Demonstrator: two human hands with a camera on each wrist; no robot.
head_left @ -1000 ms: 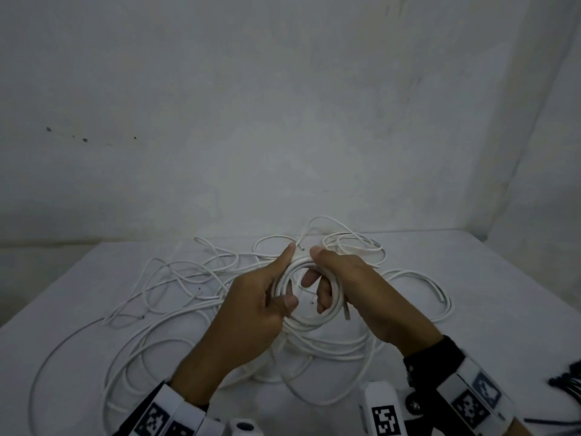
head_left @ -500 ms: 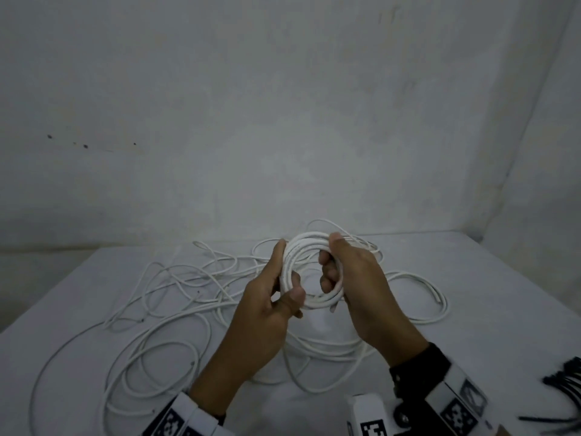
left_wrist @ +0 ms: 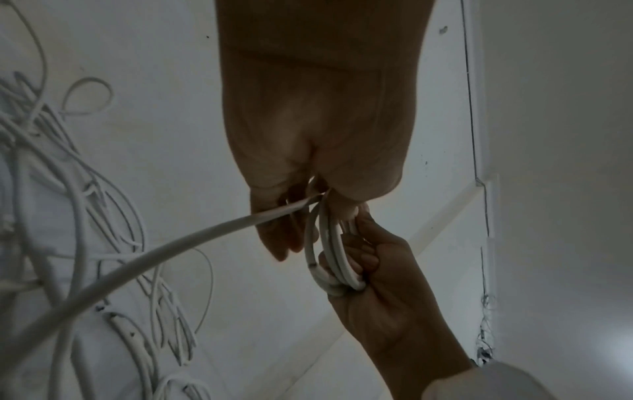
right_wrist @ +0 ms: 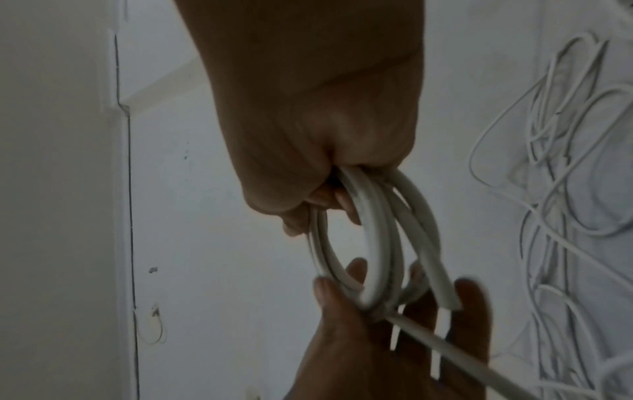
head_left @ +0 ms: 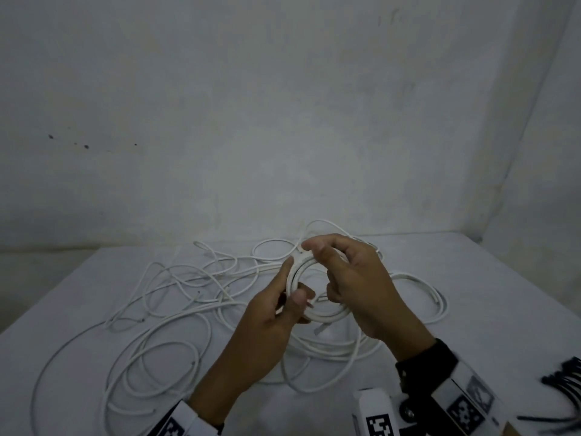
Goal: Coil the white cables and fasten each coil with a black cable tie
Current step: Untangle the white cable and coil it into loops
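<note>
While both hands worked together above the table (head_left: 471, 278), a small coil (head_left: 327, 316) of white cable was held between them, clear of the surface. The left hand (head_left: 270, 322) gripped the near-left arc of the coil, with its thumb (head_left: 298, 298) pressed over the turns and its forefinger (head_left: 287, 267) extended along the outer edge. The right hand (head_left: 361, 284) closed around the right side of the coil, with its thumb (head_left: 314, 245) and forefinger pinching the far arc at the top. In the left wrist view, the coil (left_wrist: 329, 243) appeared edge-on as several turns stacked side by side, clamped at one end in the left hand (left_wrist: 318, 151) and at the other in the curled fingers of the right hand (left_wrist: 377, 273). A single tail of cable (left_wrist: 164, 251) ran out from the coil toward the loose cables (left_wrist: 68, 216). In the right wrist view, the turns of the coil (right_wrist: 377, 238) passed through the closed right hand (right_wrist: 325, 135) and rested against the spread fingers of the left hand (right_wrist: 377, 338). The loose cables (head_left: 157, 309) lay tangled on the table to the left of and behind the coil, with further loops directly beneath it. A bundle of black cable ties (head_left: 562, 379) lay on the table well to the right of the coil, at the frame edge and blurred.
</note>
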